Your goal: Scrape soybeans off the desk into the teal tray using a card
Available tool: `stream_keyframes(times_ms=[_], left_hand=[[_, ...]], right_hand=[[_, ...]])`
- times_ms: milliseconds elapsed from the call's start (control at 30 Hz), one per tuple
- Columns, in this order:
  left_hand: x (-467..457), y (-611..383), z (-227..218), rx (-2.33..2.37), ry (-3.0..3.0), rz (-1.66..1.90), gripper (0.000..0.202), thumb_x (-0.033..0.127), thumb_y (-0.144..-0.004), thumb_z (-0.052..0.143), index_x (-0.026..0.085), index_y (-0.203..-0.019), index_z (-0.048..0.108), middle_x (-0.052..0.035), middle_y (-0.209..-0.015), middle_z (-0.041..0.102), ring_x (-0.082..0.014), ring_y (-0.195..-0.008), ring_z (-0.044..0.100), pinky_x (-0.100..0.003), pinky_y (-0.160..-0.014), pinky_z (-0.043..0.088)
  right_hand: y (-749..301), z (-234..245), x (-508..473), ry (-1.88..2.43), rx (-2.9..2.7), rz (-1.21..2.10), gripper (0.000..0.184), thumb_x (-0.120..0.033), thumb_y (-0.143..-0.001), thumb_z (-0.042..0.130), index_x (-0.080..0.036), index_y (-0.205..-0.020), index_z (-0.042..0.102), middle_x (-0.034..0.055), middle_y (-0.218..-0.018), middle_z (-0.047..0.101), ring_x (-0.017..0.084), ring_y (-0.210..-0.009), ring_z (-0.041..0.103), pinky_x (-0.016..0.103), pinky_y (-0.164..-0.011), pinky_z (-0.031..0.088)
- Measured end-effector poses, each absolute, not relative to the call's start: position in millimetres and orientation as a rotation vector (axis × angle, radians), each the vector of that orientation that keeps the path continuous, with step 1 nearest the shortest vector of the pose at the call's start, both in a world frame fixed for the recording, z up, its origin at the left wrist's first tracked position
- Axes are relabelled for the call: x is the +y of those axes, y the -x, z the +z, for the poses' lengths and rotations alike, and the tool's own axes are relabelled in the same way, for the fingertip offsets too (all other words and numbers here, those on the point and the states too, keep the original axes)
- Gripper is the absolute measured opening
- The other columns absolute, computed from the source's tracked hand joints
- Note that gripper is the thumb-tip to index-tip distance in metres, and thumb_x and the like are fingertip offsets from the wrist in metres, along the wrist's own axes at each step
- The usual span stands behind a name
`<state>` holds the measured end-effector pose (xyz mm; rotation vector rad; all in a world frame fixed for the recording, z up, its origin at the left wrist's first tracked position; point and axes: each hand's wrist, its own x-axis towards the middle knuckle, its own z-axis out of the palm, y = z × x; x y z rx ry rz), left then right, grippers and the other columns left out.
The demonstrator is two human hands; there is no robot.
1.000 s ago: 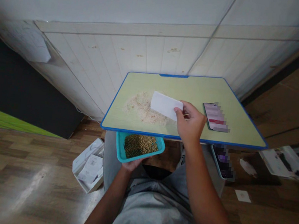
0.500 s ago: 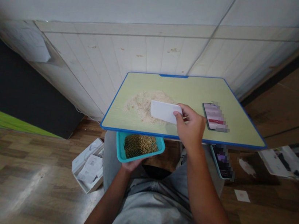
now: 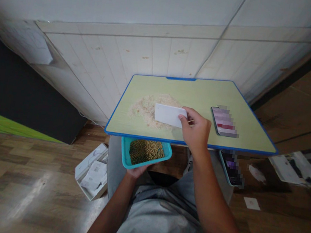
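Observation:
My right hand (image 3: 196, 131) is closed on one end of a thin white card (image 3: 169, 115), held over the table. Under and around the card lies a spread of pale, fine grains or crumbs (image 3: 145, 109); I cannot tell their kind. My left hand (image 3: 137, 171) grips a turquoise plastic container (image 3: 124, 152) from below, its fingers mostly hidden. Just below the table's front edge, the container holds round beige beads or beans (image 3: 153, 149) and darker green ones (image 3: 137, 152).
A phone (image 3: 223, 121) lies on the right of the pale green, blue-edged table (image 3: 204, 94). Another phone (image 3: 230, 168) rests lower right on the seat. An open white box (image 3: 93, 175) with papers stands on the floor at left. Behind the table is a panelled wall (image 3: 140, 59).
My right hand and the white card have shifted slightly left over the pale grains. The left hand and the container have hardly moved.

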<state>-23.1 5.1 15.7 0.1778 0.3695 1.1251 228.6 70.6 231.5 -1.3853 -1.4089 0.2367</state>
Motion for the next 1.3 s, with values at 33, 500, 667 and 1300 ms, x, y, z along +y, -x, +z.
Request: stream_keyframes(times_ms=[33,500,667,1300], left_hand=[[5,23,15,0.367,-0.185,1.122,0.072,0.080,-0.107,0.037,0.041,-0.158,0.067,-0.0009,-0.186,0.044,-0.0427,-0.180,0.010,-0.078,-0.137,0.020],[4,20,24,0.372,-0.146,1.129,0.069,0.077,-0.109,0.036,0.037,-0.153,0.071,0.0016,-0.188,0.040,-0.0418,-0.180,0.008,-0.076,-0.138,0.018],[5,14,35,0.375,-0.190,1.140,0.067,0.073,-0.110,0.040,0.037,-0.161,0.065,0.0009,-0.190,0.034,-0.0413,-0.180,0.003,-0.076,-0.140,0.015],[4,15,38,0.315,-0.115,1.169,0.069,0.066,-0.114,0.039,0.034,-0.172,0.054,-0.0048,-0.189,0.036,-0.0425,-0.179,0.012,-0.081,-0.138,0.019]], right_hand=[[-229,231,71,1.369,-1.405,0.257,0.027,-0.031,-0.091,0.068,-0.027,-0.109,0.088,0.0021,-0.085,0.082,0.022,-0.073,0.071,0.038,-0.071,0.057],[-229,226,65,1.280,-1.363,0.392,0.027,-0.036,-0.090,0.070,-0.025,-0.107,0.088,0.0021,-0.087,0.083,0.022,-0.074,0.074,0.038,-0.071,0.059],[-232,226,61,1.274,-1.346,0.396,0.026,-0.037,-0.089,0.071,-0.025,-0.105,0.088,0.0019,-0.085,0.083,0.022,-0.073,0.073,0.037,-0.068,0.059],[-198,226,62,1.286,-1.515,0.273,0.028,-0.031,-0.098,0.066,-0.029,-0.113,0.090,0.0071,-0.116,0.091,0.027,-0.095,0.085,0.046,-0.088,0.067]])
